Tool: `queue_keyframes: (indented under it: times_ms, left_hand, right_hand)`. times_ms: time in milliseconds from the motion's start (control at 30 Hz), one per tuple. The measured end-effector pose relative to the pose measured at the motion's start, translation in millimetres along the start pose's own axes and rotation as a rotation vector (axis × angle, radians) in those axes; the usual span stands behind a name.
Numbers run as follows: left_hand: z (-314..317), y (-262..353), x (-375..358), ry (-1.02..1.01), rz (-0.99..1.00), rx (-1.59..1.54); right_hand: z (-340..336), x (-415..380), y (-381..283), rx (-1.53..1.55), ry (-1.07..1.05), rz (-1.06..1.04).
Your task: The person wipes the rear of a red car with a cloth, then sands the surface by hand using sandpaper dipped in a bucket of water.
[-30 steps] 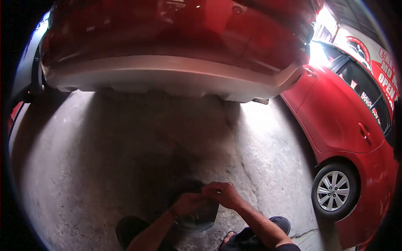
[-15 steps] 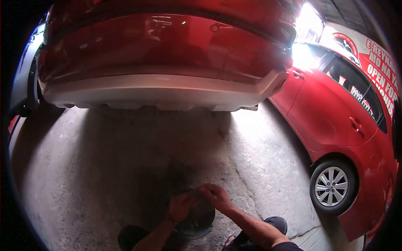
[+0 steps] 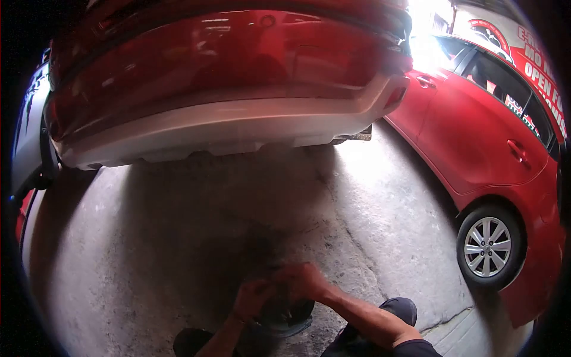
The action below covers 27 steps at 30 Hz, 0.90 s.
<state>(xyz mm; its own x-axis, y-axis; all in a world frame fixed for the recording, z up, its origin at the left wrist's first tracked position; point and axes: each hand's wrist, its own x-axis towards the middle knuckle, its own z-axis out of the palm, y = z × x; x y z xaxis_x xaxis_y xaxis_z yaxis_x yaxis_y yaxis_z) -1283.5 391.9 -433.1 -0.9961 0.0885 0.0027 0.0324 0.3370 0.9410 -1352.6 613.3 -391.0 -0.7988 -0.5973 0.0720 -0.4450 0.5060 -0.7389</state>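
Low in the head view, my left hand (image 3: 253, 298) and my right hand (image 3: 304, 281) are close together over a dark round container (image 3: 284, 327), which looks like a bucket between my legs. The fingers of both hands are curled inward in a pinch. Deep shadow hides whatever is between them. The container's inside is too dark to make out.
A red car's rear with a pale lower bumper (image 3: 220, 122) spans the view ahead. On the right stands another red car (image 3: 470, 131) with a silver wheel (image 3: 488, 247). Cracked concrete floor (image 3: 380, 220) lies between; a printed banner (image 3: 535, 65) hangs behind.
My head view has tilted and turned slightly. My right hand has come nearer to my left, its fingers more curled over the container.
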Motion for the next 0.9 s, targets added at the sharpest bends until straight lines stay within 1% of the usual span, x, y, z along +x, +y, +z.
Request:
queue_keyframes:
  times_ms: [33,100,133,200,233,300,333,400,433,500,533,600,633,700,800,833,900]
  left_hand:
    - [-1.2,1.9,-0.9,-0.003,-0.016,0.029]
    - [-6.6,10.0,-5.5,-0.004,-0.05,0.083]
    - [-7.2,6.9,-5.9,0.015,-0.073,0.055]
    - [-11.1,-0.7,-4.2,0.065,-0.116,0.001]
    - [-14.7,1.0,-3.0,0.127,-0.072,0.032]
    - [-18.7,6.8,-0.1,0.252,0.011,0.093]
    - [-15.3,2.8,1.6,0.259,0.013,0.045]
    - [-4.2,-13.5,11.0,0.265,0.026,-0.051]
    - [-3.8,-19.4,14.5,0.244,-0.005,-0.082]
    - [-4.1,-28.1,19.4,0.205,-0.069,-0.147]
    - [-4.3,-28.1,20.4,0.201,-0.056,-0.216]
    - [-3.8,-28.7,24.4,0.193,-0.026,-0.353]
    - [-7.4,-21.0,24.7,0.129,-0.022,-0.348]
    - [-18.3,-0.8,21.8,-0.001,-0.018,-0.334]
    - [-11.2,-19.2,29.7,-0.19,-0.078,-0.566]
    - [-11.5,-16.3,28.5,-0.149,-0.022,-0.383]
    - [-13.9,-8.3,27.0,-0.061,0.079,-0.017]
  right_hand:
    - [3.2,1.5,0.9,-0.064,0.04,-0.099]
    - [3.8,2.8,1.7,-0.013,-0.023,0.009]
    - [2.5,4.8,-0.4,0.011,-0.054,0.061]
    - [9.0,2.3,7.3,0.051,0.001,0.114]
    - [9.3,2.5,10.6,0.071,0.029,0.138]
    - [-8.2,2.9,-14.2,0.099,0.018,0.174]
    - [-16.4,2.6,-27.0,0.113,0.014,0.196]
    - [-27.2,5.4,-39.6,0.187,-0.022,0.308]
    - [-31.5,6.0,-41.8,0.224,-0.036,0.37]
    - [-28.2,1.9,-11.7,0.488,0.018,0.298]
    - [-29.6,2.6,-11.3,0.622,0.042,0.261]
    - [-31.1,4.1,-12.6,0.343,0.123,0.23]
    - [-33.6,3.5,-17.7,0.204,0.165,0.215]
    - [-38.9,1.1,-21.6,0.08,0.147,0.211]
    - [-34.0,3.7,-12.7,-0.028,0.072,0.224]
    - [-29.6,4.2,-6.4,-0.053,0.039,0.231]
    - [-21.7,4.5,8.6,-0.007,0.025,0.261]
